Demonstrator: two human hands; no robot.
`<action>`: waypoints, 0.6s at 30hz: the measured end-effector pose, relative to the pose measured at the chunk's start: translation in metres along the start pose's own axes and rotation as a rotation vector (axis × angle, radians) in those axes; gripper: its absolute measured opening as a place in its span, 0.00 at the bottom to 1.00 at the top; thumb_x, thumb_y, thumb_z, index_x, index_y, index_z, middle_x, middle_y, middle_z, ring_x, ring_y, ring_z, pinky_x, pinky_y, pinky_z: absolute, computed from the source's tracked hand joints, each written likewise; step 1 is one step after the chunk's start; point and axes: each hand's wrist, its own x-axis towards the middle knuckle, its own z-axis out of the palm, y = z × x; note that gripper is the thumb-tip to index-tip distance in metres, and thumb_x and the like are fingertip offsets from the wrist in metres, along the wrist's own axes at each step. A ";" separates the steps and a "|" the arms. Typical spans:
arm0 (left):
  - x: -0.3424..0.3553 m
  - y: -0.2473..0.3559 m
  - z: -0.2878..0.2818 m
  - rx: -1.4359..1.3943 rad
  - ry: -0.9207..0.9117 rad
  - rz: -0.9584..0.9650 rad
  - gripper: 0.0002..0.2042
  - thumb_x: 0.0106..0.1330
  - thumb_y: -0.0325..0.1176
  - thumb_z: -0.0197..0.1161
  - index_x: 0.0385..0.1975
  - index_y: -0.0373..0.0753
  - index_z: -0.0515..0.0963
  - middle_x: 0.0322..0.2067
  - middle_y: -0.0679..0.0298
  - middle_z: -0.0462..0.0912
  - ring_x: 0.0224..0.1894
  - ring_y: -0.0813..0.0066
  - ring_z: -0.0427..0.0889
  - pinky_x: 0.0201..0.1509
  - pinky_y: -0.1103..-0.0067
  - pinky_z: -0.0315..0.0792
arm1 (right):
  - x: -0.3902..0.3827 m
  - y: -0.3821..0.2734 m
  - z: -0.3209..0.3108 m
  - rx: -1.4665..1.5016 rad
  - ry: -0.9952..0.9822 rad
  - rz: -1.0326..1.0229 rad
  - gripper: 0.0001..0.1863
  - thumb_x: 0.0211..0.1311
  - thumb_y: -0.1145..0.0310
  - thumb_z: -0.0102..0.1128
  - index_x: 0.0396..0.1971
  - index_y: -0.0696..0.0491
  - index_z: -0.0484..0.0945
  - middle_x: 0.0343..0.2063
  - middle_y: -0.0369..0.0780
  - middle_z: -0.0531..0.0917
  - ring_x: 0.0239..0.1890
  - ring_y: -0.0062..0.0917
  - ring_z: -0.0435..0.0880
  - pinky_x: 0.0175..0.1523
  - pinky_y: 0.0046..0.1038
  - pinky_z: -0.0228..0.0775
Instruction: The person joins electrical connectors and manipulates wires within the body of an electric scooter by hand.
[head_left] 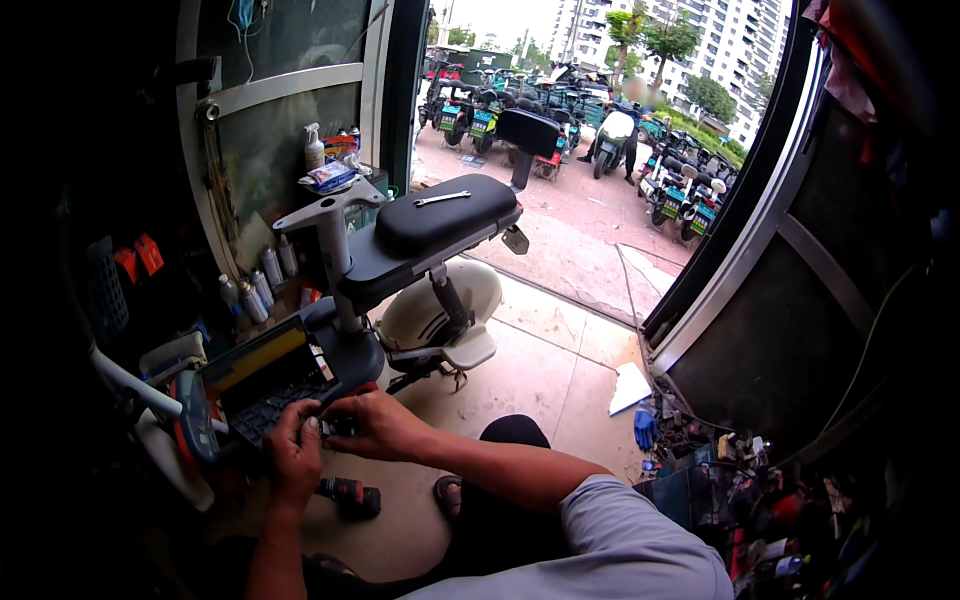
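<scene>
My left hand point(294, 447) is closed, thumb and fingers pinched together, beside the open floor compartment point(262, 385) of an electric scooter. Facing it, my right hand point(378, 426) is curled closed, its fingertips almost meeting the left ones. A small dark piece point(340, 425) shows between the hands, too small and shaded to name. Something red point(362, 389) shows at the top of my right hand. The scooter's black seat point(450, 212) stands beyond, with an open-end wrench point(442, 198) lying on it. Below my hands a red and black power tool point(350, 494) lies on the floor.
Spray cans point(258, 290) and a spray bottle point(314, 146) stand at the left by the door. A blue glove point(646, 427) and a white sheet point(629, 388) lie at right, near heaped tools and parts point(710, 490). Outside are parked scooters point(500, 115) and a person point(632, 125).
</scene>
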 end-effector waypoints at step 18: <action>0.001 -0.001 -0.001 -0.009 -0.043 -0.097 0.07 0.74 0.23 0.58 0.45 0.34 0.83 0.29 0.63 0.83 0.31 0.82 0.80 0.36 0.79 0.74 | -0.002 -0.005 -0.004 -0.016 -0.049 0.022 0.20 0.59 0.63 0.76 0.49 0.55 0.87 0.33 0.46 0.88 0.37 0.37 0.90 0.45 0.35 0.81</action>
